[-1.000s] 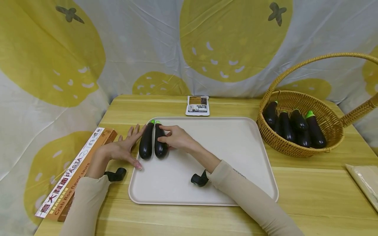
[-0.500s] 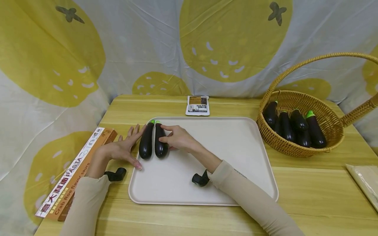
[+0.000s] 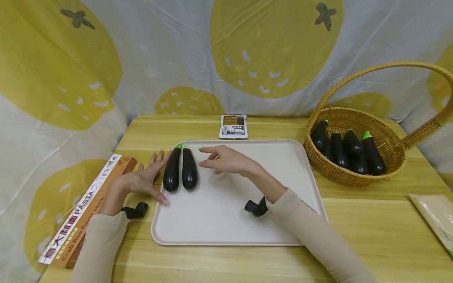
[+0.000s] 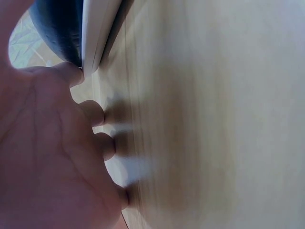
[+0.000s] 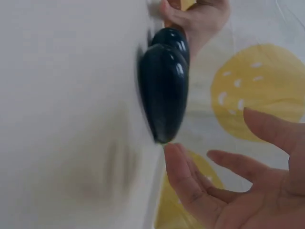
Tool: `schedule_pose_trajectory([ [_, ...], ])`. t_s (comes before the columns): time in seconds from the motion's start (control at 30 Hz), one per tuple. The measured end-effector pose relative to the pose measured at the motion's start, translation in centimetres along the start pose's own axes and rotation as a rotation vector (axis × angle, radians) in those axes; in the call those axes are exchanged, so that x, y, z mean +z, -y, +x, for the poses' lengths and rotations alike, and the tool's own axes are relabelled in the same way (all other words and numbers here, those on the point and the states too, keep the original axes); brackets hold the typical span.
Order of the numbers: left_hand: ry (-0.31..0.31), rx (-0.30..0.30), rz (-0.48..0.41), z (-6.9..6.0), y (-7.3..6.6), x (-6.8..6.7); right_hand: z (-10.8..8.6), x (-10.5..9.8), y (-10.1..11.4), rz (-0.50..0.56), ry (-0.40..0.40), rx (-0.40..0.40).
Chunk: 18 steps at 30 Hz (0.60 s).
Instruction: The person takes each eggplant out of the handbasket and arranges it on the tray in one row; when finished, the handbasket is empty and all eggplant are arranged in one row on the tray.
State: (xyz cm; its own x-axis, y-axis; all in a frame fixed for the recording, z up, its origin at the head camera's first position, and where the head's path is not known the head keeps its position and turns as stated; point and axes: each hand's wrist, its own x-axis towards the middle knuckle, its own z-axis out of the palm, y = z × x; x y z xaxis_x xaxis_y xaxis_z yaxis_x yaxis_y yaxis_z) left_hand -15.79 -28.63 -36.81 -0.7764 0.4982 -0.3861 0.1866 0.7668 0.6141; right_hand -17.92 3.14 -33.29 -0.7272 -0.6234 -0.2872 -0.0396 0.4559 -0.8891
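Note:
Two dark eggplants with green stem ends lie side by side at the left of a pale tray (image 3: 226,224): the left eggplant (image 3: 172,171) and the right eggplant (image 3: 189,169). My left hand (image 3: 143,181) is spread at the tray's left edge, beside the left eggplant; in the left wrist view its fingertips are down by the wooden table. Just right of the right eggplant, my right hand (image 3: 230,160) hovers over the tray with fingers apart and nothing between them. The right wrist view shows a gap between that hand and the nearer eggplant (image 5: 164,93).
At the right stands a wicker basket (image 3: 354,179) with a tall handle, holding several eggplants (image 3: 372,155). A pasta box (image 3: 83,212) lies left of the tray. A small packet (image 3: 233,126) lies behind it, and a flat beige package (image 3: 435,216) at the far right.
My right hand has let go of the right eggplant and drawn away to the right. The left hand keeps its place by the tray's edge. The head view has shifted slightly.

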Motion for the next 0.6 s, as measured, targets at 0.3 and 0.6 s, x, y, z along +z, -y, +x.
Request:
schedule_pose_trajectory([
  [0.3,0.003,0.01,-0.002,0.1,0.1,-0.1,-7.4,-6.1,0.0,-0.157,-0.038,0.021],
  [0.6,-0.001,0.014,-0.001,0.0,0.1,-0.1,-14.9,-11.3,-1.7,-0.301,-0.182,0.067],
])
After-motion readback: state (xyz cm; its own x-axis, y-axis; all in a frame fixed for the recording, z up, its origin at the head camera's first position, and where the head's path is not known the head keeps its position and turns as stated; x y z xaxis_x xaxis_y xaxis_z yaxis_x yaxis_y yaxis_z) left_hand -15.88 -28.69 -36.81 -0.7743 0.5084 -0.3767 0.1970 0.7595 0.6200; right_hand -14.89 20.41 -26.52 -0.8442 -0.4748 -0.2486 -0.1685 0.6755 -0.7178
